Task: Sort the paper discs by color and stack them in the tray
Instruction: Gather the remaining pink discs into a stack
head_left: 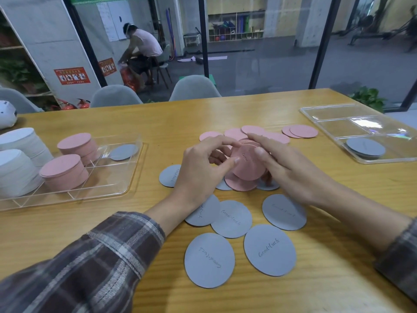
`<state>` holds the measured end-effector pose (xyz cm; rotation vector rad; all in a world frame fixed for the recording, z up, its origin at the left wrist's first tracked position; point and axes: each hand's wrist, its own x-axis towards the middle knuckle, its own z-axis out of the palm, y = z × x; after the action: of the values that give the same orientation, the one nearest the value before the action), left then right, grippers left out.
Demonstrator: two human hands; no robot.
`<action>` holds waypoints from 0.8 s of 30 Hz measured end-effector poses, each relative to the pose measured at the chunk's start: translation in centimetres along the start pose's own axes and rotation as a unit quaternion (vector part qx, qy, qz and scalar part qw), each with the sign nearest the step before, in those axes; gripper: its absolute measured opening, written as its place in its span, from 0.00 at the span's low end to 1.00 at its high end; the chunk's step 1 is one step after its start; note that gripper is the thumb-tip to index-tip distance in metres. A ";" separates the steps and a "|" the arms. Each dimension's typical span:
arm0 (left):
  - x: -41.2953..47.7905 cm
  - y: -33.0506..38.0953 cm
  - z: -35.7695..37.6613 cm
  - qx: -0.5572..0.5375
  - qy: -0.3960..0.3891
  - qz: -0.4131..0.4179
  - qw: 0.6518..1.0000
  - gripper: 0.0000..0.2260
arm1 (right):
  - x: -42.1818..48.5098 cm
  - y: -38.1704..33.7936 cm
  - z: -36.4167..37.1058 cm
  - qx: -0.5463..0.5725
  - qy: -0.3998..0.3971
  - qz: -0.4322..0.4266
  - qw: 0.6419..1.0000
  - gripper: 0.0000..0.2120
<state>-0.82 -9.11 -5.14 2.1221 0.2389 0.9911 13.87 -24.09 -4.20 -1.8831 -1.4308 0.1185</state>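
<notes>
step: gathering pink discs | left hand point(203, 168), right hand point(284, 170) both grip pink disc stack point(247, 164) | next: carry to left tray point(126, 190)

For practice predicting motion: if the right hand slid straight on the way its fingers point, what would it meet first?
Probably the loose round pink paper discs lying just beyond the right hand, past the pink disc stack it holds; depth unclear.
</notes>
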 end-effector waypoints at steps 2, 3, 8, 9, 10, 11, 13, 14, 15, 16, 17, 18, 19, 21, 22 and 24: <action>0.0 0.0 0.1 0.003 0.009 0.017 1.000 0.12 | 0.0 0.0 0.1 -0.012 -0.008 -0.003 1.000 0.25; 0.0 0.1 0.2 0.006 0.014 0.029 0.999 0.12 | 0.0 0.0 0.2 -0.016 -0.010 -0.008 1.000 0.26; 0.0 0.1 0.3 0.036 0.026 0.055 0.998 0.12 | 0.0 0.4 0.1 -0.049 -0.001 -0.012 0.999 0.26; 0.0 -0.1 0.2 0.049 0.024 0.051 0.997 0.10 | 0.1 0.4 -0.2 -0.058 0.010 -0.007 0.998 0.27; 0.0 -0.3 0.0 0.071 0.017 0.042 0.996 0.08 | 0.3 0.5 -0.5 -0.068 0.020 0.001 0.998 0.27; 0.0 -0.6 -0.1 0.102 0.000 0.029 0.994 0.07 | 0.4 0.6 -0.8 -0.077 0.025 0.011 0.997 0.27; -0.1 -1.3 -0.2 0.169 -0.066 -0.006 0.983 0.12 | 0.5 0.8 -1.1 -0.098 0.017 0.034 0.995 0.28; -0.3 -1.6 -0.3 0.195 -0.101 -0.024 0.975 0.15 | 0.4 1.0 -1.0 -0.110 0.004 0.039 0.993 0.28; -0.4 -1.7 -0.3 0.212 -0.124 -0.037 0.969 0.18 | 0.3 1.1 -0.9 -0.124 -0.011 0.039 0.991 0.28; -0.5 -1.8 -0.3 0.218 -0.138 -0.043 0.965 0.19 | 0.2 1.2 -0.7 -0.137 -0.022 0.035 0.990 0.28; -0.4 -1.7 -0.3 0.214 -0.143 -0.044 0.965 0.19 | 0.1 1.3 -0.5 -0.147 -0.030 0.032 0.988 0.28; -0.4 -1.6 -0.4 0.204 -0.143 -0.043 0.967 0.18 | 0.1 1.4 -0.5 -0.152 -0.034 0.034 0.987 0.27; -0.3 -1.5 -0.4 0.193 -0.144 -0.042 0.970 0.18 | 0.1 1.4 -0.6 -0.152 -0.035 0.037 0.987 0.27; -0.3 -1.2 -0.5 0.174 -0.141 -0.042 0.974 0.19 | 0.2 1.3 -0.7 -0.147 -0.033 0.040 0.988 0.27; -0.3 -1.1 -0.6 0.164 -0.136 -0.042 0.976 0.18 | 0.2 1.3 -0.8 -0.142 -0.031 0.040 0.989 0.26; -0.2 -1.0 -0.6 0.125 -0.121 -0.055 0.983 0.14 | 0.1 1.2 -0.8 -0.127 -0.023 0.042 0.991 0.25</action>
<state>-1.27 -8.20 -5.73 2.4032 0.3716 0.6590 15.27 -24.49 -4.28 -2.1613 -1.4541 0.0205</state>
